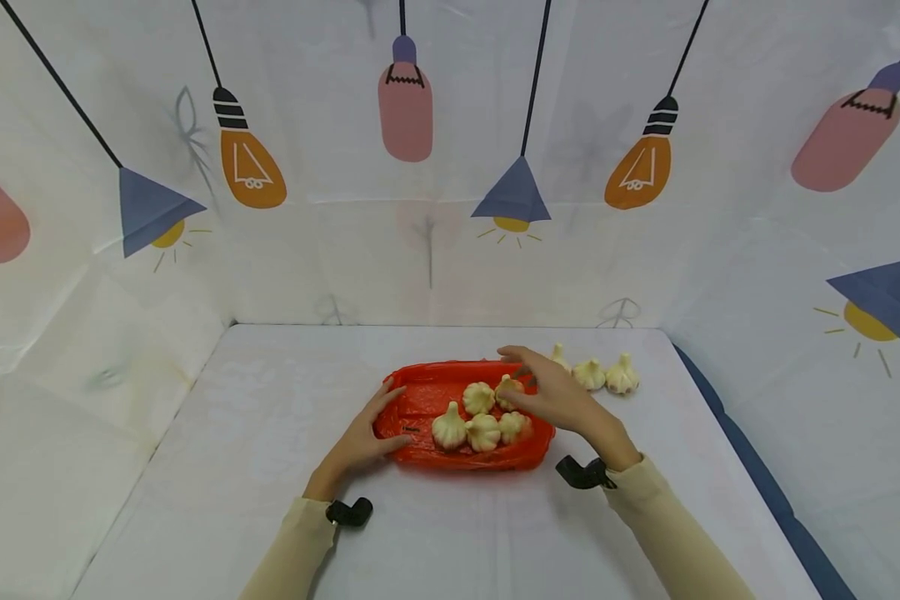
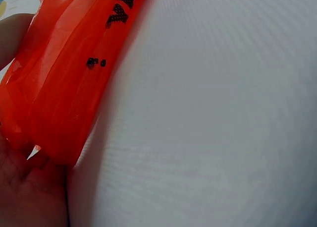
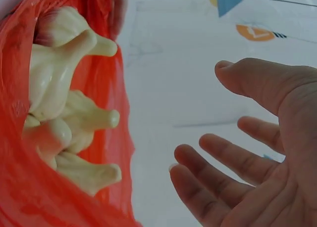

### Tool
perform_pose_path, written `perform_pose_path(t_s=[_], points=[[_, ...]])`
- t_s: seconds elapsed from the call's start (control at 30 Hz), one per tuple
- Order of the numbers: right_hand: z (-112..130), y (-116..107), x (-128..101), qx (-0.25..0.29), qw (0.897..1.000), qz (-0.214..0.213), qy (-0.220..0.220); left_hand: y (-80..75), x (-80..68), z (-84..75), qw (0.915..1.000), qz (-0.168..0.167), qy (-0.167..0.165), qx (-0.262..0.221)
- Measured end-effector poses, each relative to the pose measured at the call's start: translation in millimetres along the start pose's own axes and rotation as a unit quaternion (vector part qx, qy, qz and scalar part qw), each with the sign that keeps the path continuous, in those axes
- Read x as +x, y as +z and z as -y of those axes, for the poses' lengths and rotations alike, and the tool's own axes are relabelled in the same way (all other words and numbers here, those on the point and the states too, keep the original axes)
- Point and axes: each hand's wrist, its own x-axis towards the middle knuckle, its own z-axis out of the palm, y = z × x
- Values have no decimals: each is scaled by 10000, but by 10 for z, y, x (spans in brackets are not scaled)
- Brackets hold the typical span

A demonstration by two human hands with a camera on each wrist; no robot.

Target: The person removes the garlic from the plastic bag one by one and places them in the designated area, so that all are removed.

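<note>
A red plastic-covered tray (image 1: pixel 427 454) lies on the white table, with several garlic bulbs (image 1: pixel 450 427) mostly in its right half. My left hand (image 1: pixel 363 432) grips the tray's left end, its thumb at the near side; in the left wrist view, the red plastic (image 2: pixel 74 83) with black print lies against that hand. Over the tray's right end is my right hand (image 1: pixel 558 398). The right wrist view shows its fingers (image 3: pixel 233 162) spread and loosely bent, holding nothing, apart from the garlic bulbs (image 3: pixel 59 78) in the red plastic.
Three more garlic bulbs (image 1: pixel 589 375) sit on the white table (image 1: pixel 270 400) behind and right of the tray, one partly hidden by my right hand. A white sheet with printed lamps (image 1: pixel 513 196) hangs around the table's back and sides.
</note>
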Motion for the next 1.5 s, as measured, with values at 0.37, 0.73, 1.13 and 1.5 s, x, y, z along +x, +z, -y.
perform_pose_path(t_s=[0.37, 0.73, 1.13, 1.5], points=[[28, 267, 162, 113, 9926, 1118, -464, 3, 1, 2, 10000, 23, 2, 80], [51, 458, 203, -113, 9879, 1485, -440, 2, -2, 4, 10000, 19, -64, 33], [76, 613, 244, -389, 9825, 1767, -452, -13, 2, 0, 9999, 9, 79, 70], [58, 720, 337, -381, 9829, 1770, -321, -16, 3, 34, 9997, 13, 205, 166]])
